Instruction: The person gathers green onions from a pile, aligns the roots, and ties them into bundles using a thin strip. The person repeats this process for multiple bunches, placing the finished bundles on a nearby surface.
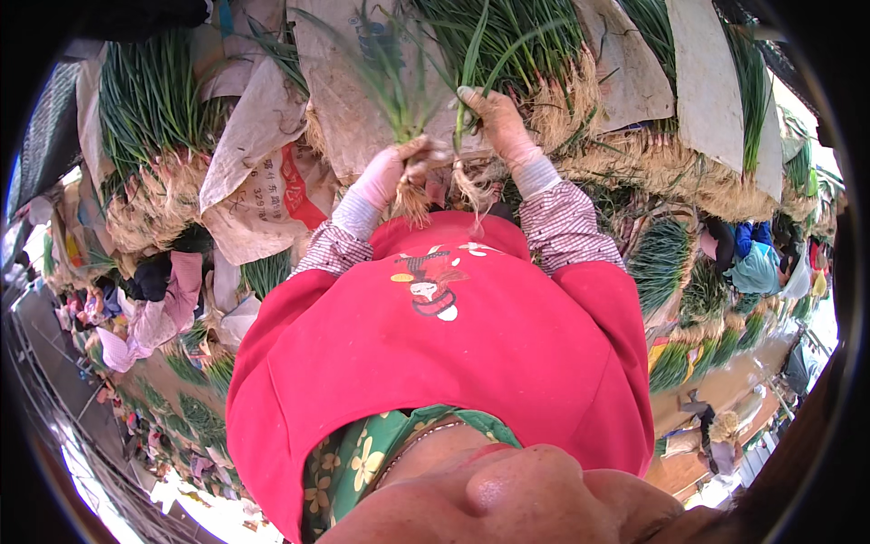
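Observation:
My left hand (401, 163), in a pale glove, grips a small bunch of scallions (406, 119) near its base. The leaves point away from me and blur, while the stringy roots hang back towards my chest. Beside it, my gloved right hand (501, 119) pinches one or more scallion stalks (460, 119) between thumb and fingers. Their pale roots (472, 183) dangle below, near the left hand. Under both hands lies a dirty woven sack (340, 88). A thick pile of scallions (516, 47) rests just beyond my right hand, roots facing me.
At the left stands another scallion pile (153, 115), beside a printed woven sack (251, 183) bearing writing. More sacks (707, 81) cover scallions at the right. Other people work nearby, one in pink (166, 299) and one in teal (754, 265). My red apron (442, 353) fills the middle.

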`<state>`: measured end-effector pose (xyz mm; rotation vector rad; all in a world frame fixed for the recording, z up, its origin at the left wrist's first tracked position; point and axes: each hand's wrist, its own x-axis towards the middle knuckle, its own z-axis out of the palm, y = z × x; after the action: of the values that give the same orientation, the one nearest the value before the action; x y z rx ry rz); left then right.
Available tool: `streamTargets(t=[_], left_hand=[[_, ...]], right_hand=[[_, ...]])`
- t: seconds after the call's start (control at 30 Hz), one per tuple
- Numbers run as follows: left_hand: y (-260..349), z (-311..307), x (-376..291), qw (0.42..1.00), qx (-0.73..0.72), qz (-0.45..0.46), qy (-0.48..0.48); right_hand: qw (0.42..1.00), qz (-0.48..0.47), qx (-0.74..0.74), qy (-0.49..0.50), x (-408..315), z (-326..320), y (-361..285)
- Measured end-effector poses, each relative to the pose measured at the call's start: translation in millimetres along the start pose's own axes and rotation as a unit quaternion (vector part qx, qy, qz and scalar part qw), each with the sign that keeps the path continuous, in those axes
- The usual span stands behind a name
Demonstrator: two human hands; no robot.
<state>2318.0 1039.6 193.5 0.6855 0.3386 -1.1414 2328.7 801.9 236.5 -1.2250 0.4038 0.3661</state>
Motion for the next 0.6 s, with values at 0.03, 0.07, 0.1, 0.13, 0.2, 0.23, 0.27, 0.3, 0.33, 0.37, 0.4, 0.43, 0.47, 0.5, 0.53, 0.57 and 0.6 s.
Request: streamTargets(t=[0.03, 0.07, 0.1, 0.13, 0.2, 0.23, 0.27, 0.3, 0.33, 0.37, 0.4, 0.43, 0.47, 0.5, 0.53, 0.57, 0.6], left_hand=[[-2.3, 24.5, -1.4, 0.999, -0.013, -0.006, 0.036], [8.9, 61.3, -7.6, 0.999, 0.007, -0.042, 0.029], [6.2, 56.8, -7.3, 0.999, -0.001, -0.054, 0.001], [3.2, 51.8, -3.9, 0.997, -0.009, -0.068, -0.030], [1.5, 57.0, -4.1, 0.999, 0.008, -0.045, 0.027], [0.2, 53.5, 0.8, 0.998, 0.033, -0.034, 0.038], [-0.3, 50.3, 3.8, 0.997, 0.055, -0.021, 0.054], [-0.3, 48.6, 7.4, 0.991, 0.086, 0.003, 0.103], [-0.4, 52.1, 8.1, 0.986, 0.110, 0.006, 0.124], [-1.0, 57.1, 7.7, 0.981, 0.133, 0.010, 0.145], [-2.0, 61.3, 9.0, 0.974, 0.155, 0.015, 0.166], [-6.3, 62.4, 15.1, 0.968, 0.162, 0.015, 0.189], [-6.3, 64.3, 17.7, 0.969, 0.168, 0.009, 0.182], [-5.4, 66.1, 19.5, 0.969, 0.174, 0.003, 0.175], [-4.5, 65.3, 21.0, 0.969, 0.180, -0.003, 0.170], [-6.5, 60.1, 24.0, 0.974, 0.156, -0.015, 0.161], [-8.6, 53.8, 25.4, 0.973, 0.164, -0.031, 0.157]], right_hand=[[0.999, -0.011, -0.047, 0.010, -3.7, 6.2, -0.1], [0.985, -0.074, -0.147, 0.050, 4.0, 2.5, 21.1], [0.972, -0.083, -0.215, 0.050, -0.8, 8.7, 18.0], [0.953, -0.091, -0.282, 0.054, -10.6, 12.8, 12.3], [0.986, -0.007, -0.120, 0.113, -32.8, 13.2, 1.2], [0.990, -0.011, -0.059, 0.125, -37.1, -1.7, 14.1], [0.991, 0.004, -0.089, 0.101, -43.4, -2.2, 14.2], [0.990, 0.019, -0.119, 0.077, -54.6, -0.8, 14.6], [0.987, 0.032, -0.146, 0.057, -66.4, 0.6, 12.1], [0.965, 0.084, -0.246, 0.034, -71.7, 11.2, 0.2], [0.928, -0.020, -0.372, 0.022, -69.5, 12.6, 14.5], [0.876, -0.021, -0.481, 0.023, -64.4, 16.6, 20.9], [0.812, -0.019, -0.583, 0.023, -57.4, 16.8, 25.2], [0.829, -0.014, -0.559, 0.014, -52.3, 10.5, 26.0], [0.856, -0.026, -0.516, -0.015, -46.6, 2.8, 26.5], [0.880, -0.037, -0.470, -0.049, -42.5, -5.7, 28.1], [0.901, -0.048, -0.423, -0.081, -38.0, -13.2, 30.4]])
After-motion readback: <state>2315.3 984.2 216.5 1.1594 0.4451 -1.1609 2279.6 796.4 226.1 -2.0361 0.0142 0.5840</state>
